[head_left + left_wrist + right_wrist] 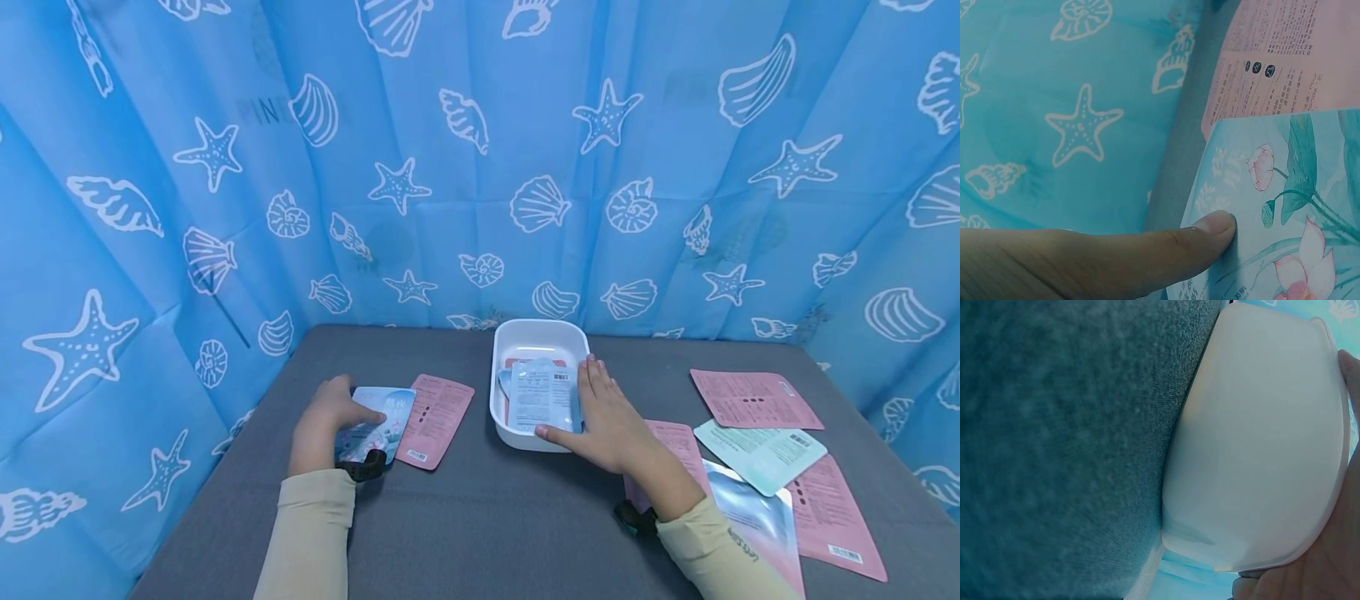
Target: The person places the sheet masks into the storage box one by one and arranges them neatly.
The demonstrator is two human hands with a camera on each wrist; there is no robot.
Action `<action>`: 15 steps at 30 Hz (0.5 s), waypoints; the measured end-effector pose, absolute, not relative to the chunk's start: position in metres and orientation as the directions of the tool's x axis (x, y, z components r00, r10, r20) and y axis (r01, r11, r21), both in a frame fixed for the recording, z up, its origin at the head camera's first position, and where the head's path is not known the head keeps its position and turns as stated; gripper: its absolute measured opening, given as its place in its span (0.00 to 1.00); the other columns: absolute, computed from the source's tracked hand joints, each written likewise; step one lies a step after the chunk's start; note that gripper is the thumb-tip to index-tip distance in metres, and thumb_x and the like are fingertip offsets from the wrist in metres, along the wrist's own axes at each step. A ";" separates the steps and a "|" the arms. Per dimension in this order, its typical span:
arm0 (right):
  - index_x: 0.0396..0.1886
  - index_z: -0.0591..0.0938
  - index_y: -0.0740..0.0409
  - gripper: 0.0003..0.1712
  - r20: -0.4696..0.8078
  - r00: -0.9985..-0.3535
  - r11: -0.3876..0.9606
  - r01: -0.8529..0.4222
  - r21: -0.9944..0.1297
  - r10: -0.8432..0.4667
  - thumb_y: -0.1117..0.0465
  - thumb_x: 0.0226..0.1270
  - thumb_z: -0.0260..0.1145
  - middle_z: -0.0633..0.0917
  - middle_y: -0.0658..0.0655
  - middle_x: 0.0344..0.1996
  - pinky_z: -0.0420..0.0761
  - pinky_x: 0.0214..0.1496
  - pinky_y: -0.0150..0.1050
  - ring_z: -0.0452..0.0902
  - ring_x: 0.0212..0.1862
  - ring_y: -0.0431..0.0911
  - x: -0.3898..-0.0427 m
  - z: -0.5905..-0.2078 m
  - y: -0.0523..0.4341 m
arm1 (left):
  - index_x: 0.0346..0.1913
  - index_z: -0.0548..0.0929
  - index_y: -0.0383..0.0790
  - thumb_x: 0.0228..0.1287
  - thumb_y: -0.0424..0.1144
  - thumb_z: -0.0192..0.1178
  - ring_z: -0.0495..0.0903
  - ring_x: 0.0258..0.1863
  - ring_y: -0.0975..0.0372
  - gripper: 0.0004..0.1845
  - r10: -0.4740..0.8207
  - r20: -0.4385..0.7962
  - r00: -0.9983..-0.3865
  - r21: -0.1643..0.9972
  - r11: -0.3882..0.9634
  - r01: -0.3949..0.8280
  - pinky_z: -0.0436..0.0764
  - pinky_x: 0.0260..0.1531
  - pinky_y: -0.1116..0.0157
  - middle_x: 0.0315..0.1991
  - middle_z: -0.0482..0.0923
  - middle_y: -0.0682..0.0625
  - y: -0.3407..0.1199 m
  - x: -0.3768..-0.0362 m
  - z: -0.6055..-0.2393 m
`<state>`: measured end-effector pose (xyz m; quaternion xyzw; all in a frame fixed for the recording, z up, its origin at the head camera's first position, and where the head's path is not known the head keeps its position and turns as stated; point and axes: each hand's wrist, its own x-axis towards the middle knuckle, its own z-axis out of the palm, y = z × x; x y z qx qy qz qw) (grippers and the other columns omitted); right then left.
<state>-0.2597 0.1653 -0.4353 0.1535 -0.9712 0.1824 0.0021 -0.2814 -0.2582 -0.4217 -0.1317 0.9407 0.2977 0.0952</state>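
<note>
Head view | left grip (pixel 333 410) clamped on blue floral packet (pixel 396 407), thumb on its face; the packet overlaps a pink packet (pixel 437 417) on the worktop (pixel 465 525) | right grip (pixel 611 427) spread apart along the rim of the white tub (pixel 536 337) | advice: lift without dragging the pink packet, keep rim pressure light

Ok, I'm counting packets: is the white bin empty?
No, the head view shows a pale blue packet lying in the white bin.
</note>
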 end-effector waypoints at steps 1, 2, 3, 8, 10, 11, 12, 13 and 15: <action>0.86 0.41 0.70 0.78 0.058 -0.953 0.886 -0.298 -0.354 -0.297 0.14 0.62 0.56 0.42 0.70 0.87 0.48 0.85 0.65 0.37 0.87 0.67 -0.260 -0.435 0.165 | 0.80 0.59 0.25 0.60 0.48 0.79 0.62 0.75 0.28 0.55 -0.191 -0.259 -0.947 0.541 0.784 -0.306 0.69 0.70 0.31 0.77 0.59 0.22 -0.258 -0.281 -0.422; 0.86 0.41 0.70 0.78 0.057 -0.953 0.886 -0.298 -0.355 -0.297 0.14 0.62 0.56 0.42 0.70 0.87 0.48 0.85 0.65 0.37 0.87 0.67 -0.260 -0.435 0.165 | 0.80 0.59 0.25 0.60 0.48 0.79 0.63 0.75 0.28 0.54 -0.191 -0.259 -0.947 0.545 0.780 -0.306 0.69 0.70 0.31 0.77 0.60 0.22 -0.259 -0.281 -0.422; 0.86 0.41 0.70 0.78 0.056 -0.953 0.886 -0.298 -0.355 -0.298 0.14 0.62 0.56 0.42 0.70 0.87 0.48 0.85 0.65 0.37 0.87 0.67 -0.260 -0.435 0.165 | 0.79 0.60 0.25 0.60 0.48 0.79 0.64 0.74 0.28 0.54 -0.191 -0.258 -0.947 0.550 0.777 -0.307 0.70 0.70 0.31 0.77 0.61 0.22 -0.259 -0.281 -0.421; 0.86 0.41 0.70 0.79 0.059 -0.953 0.885 -0.299 -0.355 -0.298 0.14 0.62 0.57 0.42 0.70 0.87 0.48 0.85 0.65 0.36 0.87 0.67 -0.261 -0.437 0.165 | 0.70 0.69 0.25 0.59 0.49 0.80 0.75 0.59 0.34 0.45 -0.198 -0.267 -0.943 0.565 0.760 -0.320 0.81 0.59 0.38 0.65 0.71 0.25 -0.261 -0.281 -0.422; 0.86 0.40 0.69 0.79 0.057 -0.953 0.887 -0.297 -0.355 -0.297 0.14 0.61 0.57 0.41 0.70 0.87 0.48 0.86 0.65 0.36 0.87 0.66 -0.262 -0.438 0.166 | 0.64 0.70 0.26 0.58 0.50 0.80 0.76 0.53 0.38 0.42 -0.204 -0.266 -0.942 0.566 0.758 -0.324 0.83 0.53 0.42 0.60 0.73 0.28 -0.261 -0.282 -0.423; 0.86 0.40 0.69 0.79 0.055 -0.954 0.887 -0.296 -0.355 -0.296 0.14 0.61 0.57 0.41 0.69 0.87 0.48 0.86 0.65 0.36 0.87 0.66 -0.262 -0.439 0.166 | 0.62 0.70 0.27 0.58 0.50 0.80 0.75 0.51 0.40 0.41 -0.209 -0.265 -0.941 0.567 0.756 -0.328 0.84 0.50 0.44 0.58 0.73 0.29 -0.262 -0.282 -0.423; 0.86 0.41 0.69 0.79 0.054 -0.954 0.887 -0.295 -0.354 -0.296 0.14 0.61 0.57 0.41 0.69 0.87 0.48 0.86 0.65 0.36 0.87 0.66 -0.262 -0.439 0.166 | 0.61 0.70 0.28 0.58 0.50 0.80 0.75 0.50 0.41 0.41 -0.211 -0.262 -0.942 0.568 0.755 -0.327 0.84 0.49 0.46 0.57 0.73 0.29 -0.262 -0.282 -0.424; 0.86 0.41 0.69 0.79 0.051 -0.954 0.888 -0.294 -0.354 -0.296 0.14 0.61 0.57 0.41 0.69 0.87 0.48 0.86 0.65 0.36 0.87 0.66 -0.262 -0.439 0.166 | 0.61 0.70 0.28 0.58 0.51 0.80 0.75 0.50 0.41 0.40 -0.213 -0.260 -0.942 0.569 0.754 -0.328 0.83 0.48 0.47 0.57 0.73 0.30 -0.262 -0.282 -0.424; 0.86 0.41 0.69 0.79 0.048 -0.955 0.889 -0.291 -0.353 -0.294 0.14 0.61 0.57 0.41 0.69 0.87 0.48 0.86 0.65 0.35 0.87 0.66 -0.263 -0.440 0.166 | 0.60 0.70 0.28 0.58 0.51 0.79 0.75 0.50 0.42 0.39 -0.218 -0.253 -0.942 0.572 0.752 -0.328 0.83 0.46 0.48 0.56 0.73 0.31 -0.262 -0.283 -0.425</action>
